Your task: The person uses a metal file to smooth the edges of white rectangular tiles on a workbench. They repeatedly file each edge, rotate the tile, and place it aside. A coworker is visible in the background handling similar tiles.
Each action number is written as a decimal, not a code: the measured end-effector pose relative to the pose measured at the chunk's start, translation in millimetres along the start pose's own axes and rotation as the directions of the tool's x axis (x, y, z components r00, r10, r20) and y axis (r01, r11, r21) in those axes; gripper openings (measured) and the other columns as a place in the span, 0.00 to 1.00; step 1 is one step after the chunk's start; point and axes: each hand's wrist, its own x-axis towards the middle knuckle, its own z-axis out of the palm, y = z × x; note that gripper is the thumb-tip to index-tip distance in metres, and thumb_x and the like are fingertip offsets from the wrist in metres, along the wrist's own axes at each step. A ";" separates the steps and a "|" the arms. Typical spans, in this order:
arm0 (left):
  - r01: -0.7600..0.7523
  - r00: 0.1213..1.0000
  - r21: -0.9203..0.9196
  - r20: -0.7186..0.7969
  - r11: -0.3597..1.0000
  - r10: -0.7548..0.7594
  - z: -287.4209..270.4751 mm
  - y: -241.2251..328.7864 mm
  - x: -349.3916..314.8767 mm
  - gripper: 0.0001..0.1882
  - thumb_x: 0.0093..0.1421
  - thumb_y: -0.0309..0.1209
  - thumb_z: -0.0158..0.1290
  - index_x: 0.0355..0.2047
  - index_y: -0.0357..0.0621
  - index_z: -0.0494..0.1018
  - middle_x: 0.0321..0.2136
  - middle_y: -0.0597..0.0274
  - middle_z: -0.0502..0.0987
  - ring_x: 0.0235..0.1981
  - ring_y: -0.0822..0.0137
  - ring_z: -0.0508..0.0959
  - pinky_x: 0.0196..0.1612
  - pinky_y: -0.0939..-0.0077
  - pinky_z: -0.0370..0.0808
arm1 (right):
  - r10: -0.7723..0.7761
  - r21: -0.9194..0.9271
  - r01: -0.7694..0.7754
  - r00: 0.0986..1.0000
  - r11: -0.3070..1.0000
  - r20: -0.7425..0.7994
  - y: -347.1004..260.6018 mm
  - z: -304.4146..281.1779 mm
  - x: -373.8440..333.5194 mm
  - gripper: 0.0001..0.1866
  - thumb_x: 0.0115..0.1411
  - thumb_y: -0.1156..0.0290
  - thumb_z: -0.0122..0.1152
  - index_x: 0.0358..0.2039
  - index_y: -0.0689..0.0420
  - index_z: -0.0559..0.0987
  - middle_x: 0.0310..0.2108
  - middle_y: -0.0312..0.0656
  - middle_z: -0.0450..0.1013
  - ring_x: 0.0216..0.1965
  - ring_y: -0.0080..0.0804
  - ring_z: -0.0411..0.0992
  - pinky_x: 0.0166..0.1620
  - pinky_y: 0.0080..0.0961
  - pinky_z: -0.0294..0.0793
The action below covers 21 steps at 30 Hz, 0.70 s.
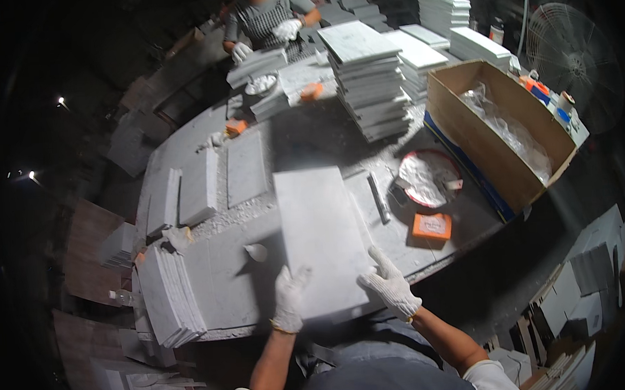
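A white rectangular stone tile [321, 236] is raised in front of me over the near edge of the table, its broad face up. My left hand [290, 299], in a white knit glove, grips the tile's lower left edge with the thumb on top. At the lower right edge is my right hand [392, 285], also gloved, closed on the tile; its fingers are partly hidden underneath. To the right of the tile lie a dark bar-shaped tool [379, 197], a round bowl of white paste [429, 179] and an orange block [432, 226].
Stacked tiles [169, 295] stand at the near left, and a taller stack [367, 81] rises at the back. An open cardboard box [461, 80] with clear plastic occupies the table's right side. Across the table is a gloved co-worker [266, 23]. A large fan [572, 62] stands far right.
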 end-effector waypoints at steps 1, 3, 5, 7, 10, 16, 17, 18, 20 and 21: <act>0.024 1.000 0.004 0.019 1.000 -0.024 -0.6 -7.7 -1.8 0.12 0.66 0.32 0.61 0.40 0.36 0.74 0.34 0.64 0.78 0.32 0.76 0.75 0.35 0.78 0.76 | -0.035 -0.129 0.027 0.997 0.991 -0.063 2.8 -0.4 1.7 0.41 0.65 0.65 0.67 0.72 0.64 0.57 0.54 0.41 0.71 0.48 0.23 0.70 0.53 0.24 0.74; 0.019 1.000 0.210 -0.014 0.977 -0.016 -1.2 -21.5 -4.6 0.13 0.65 0.36 0.62 0.34 0.39 0.73 0.28 0.69 0.76 0.27 0.79 0.71 0.29 0.77 0.72 | -0.062 -0.269 0.023 0.989 0.963 -0.136 9.6 -2.1 4.2 0.37 0.65 0.66 0.66 0.69 0.66 0.62 0.60 0.44 0.70 0.51 0.26 0.71 0.57 0.25 0.73; 0.067 0.998 0.025 -0.007 0.997 -0.067 -1.6 -32.7 -7.9 0.12 0.66 0.35 0.61 0.34 0.39 0.73 0.27 0.70 0.75 0.26 0.79 0.71 0.28 0.78 0.71 | -0.058 -0.143 0.027 0.975 0.989 -0.215 16.4 -4.3 7.2 0.29 0.67 0.68 0.64 0.64 0.67 0.69 0.64 0.47 0.69 0.55 0.28 0.71 0.59 0.26 0.72; 0.090 0.996 -0.041 -0.004 0.995 -0.091 -2.1 -41.8 -11.2 0.12 0.66 0.34 0.61 0.33 0.39 0.73 0.27 0.71 0.74 0.25 0.79 0.70 0.27 0.80 0.70 | -0.122 -0.215 0.075 0.969 0.974 -0.216 20.9 -7.3 10.0 0.28 0.68 0.69 0.63 0.64 0.67 0.70 0.61 0.46 0.72 0.55 0.28 0.72 0.59 0.26 0.72; 0.135 0.991 -0.150 0.001 0.979 -0.137 -4.2 -53.3 -13.3 0.11 0.66 0.33 0.61 0.33 0.39 0.73 0.28 0.71 0.72 0.24 0.81 0.68 0.26 0.82 0.69 | -0.037 -0.264 -0.010 0.984 0.964 -0.174 20.9 -12.1 11.2 0.26 0.69 0.68 0.61 0.64 0.66 0.71 0.57 0.46 0.75 0.57 0.29 0.72 0.61 0.26 0.71; 0.142 0.990 -0.059 -0.001 0.988 -0.142 -18.5 -71.3 -10.8 0.11 0.66 0.32 0.60 0.37 0.36 0.74 0.31 0.69 0.73 0.28 0.80 0.70 0.30 0.82 0.71 | -0.144 -0.663 0.030 0.983 0.748 -0.117 5.3 -21.4 -9.8 0.27 0.68 0.57 0.57 0.64 0.57 0.73 0.54 0.49 0.79 0.56 0.34 0.76 0.60 0.24 0.71; 0.135 0.991 -0.070 -0.006 0.988 -0.136 -19.8 -73.9 -9.5 0.11 0.66 0.32 0.60 0.39 0.35 0.74 0.32 0.68 0.74 0.29 0.80 0.71 0.32 0.82 0.71 | -0.149 -0.638 0.028 0.979 0.769 -0.137 3.1 -23.1 -14.9 0.28 0.68 0.56 0.57 0.64 0.57 0.73 0.54 0.49 0.79 0.57 0.36 0.76 0.60 0.25 0.70; 0.110 0.994 -0.043 0.012 0.993 -0.109 -19.8 -77.2 -8.9 0.12 0.66 0.32 0.60 0.40 0.34 0.74 0.33 0.68 0.74 0.31 0.80 0.71 0.33 0.82 0.72 | -0.121 -0.593 -0.006 0.977 0.805 -0.175 2.4 -24.2 -20.0 0.28 0.68 0.56 0.58 0.64 0.57 0.73 0.54 0.50 0.79 0.57 0.37 0.76 0.61 0.25 0.70; 0.171 0.985 -0.063 0.011 0.983 -0.171 -20.9 -80.8 -5.7 0.13 0.66 0.32 0.60 0.42 0.32 0.74 0.35 0.66 0.75 0.35 0.78 0.73 0.38 0.81 0.74 | -0.028 -0.361 -0.058 0.973 0.931 -0.230 0.3 -31.0 -28.7 0.27 0.67 0.61 0.61 0.62 0.60 0.74 0.46 0.49 0.82 0.45 0.29 0.81 0.49 0.23 0.78; 0.150 0.989 -0.013 0.011 0.989 -0.150 -19.2 -82.8 -4.4 0.14 0.66 0.32 0.60 0.42 0.31 0.74 0.36 0.65 0.76 0.37 0.77 0.74 0.40 0.80 0.74 | -0.068 -0.361 -0.027 0.966 0.932 -0.248 1.3 -33.7 -32.2 0.24 0.68 0.65 0.62 0.60 0.63 0.75 0.43 0.45 0.82 0.43 0.27 0.81 0.47 0.22 0.78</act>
